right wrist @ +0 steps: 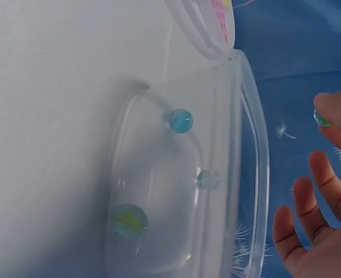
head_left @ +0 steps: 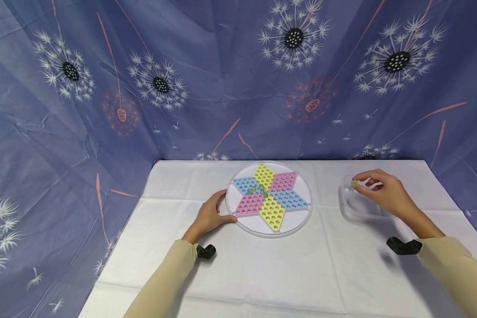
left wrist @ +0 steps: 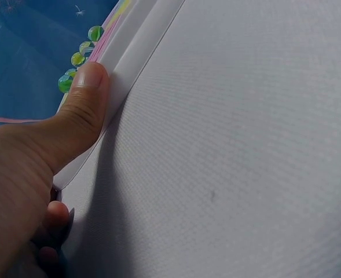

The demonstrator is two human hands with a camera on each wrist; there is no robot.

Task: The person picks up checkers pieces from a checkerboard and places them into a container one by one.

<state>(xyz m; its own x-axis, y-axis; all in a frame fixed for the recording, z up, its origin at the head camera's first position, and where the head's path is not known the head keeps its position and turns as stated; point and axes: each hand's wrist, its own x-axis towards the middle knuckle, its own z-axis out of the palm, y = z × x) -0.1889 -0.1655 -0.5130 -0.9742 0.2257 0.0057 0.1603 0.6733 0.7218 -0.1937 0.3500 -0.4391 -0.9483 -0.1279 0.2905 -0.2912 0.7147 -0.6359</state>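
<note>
A round white Chinese checkers board [head_left: 242, 225] carries a star of yellow, pink and blue points. Several green glass marbles [head_left: 254, 189] sit around the star's middle and its left blue point. My left hand [head_left: 210, 215] holds the board's left rim, thumb at the near side and fingers farther back; in the left wrist view the thumb [left wrist: 89, 87] lies against the rim. Between thumb and index finger, my right hand [head_left: 387, 193] pinches a green marble [right wrist: 321, 119] over a clear plastic box [head_left: 346, 207]. The other fingers of that hand are spread loosely.
Inside the box lie a blue marble [right wrist: 180, 120] and a yellow-green marble [right wrist: 129, 221]. A white cloth [head_left: 270, 274] covers the table. Behind it hangs a blue curtain [head_left: 222, 88] with dandelion prints, meeting the table's back edge close to the board.
</note>
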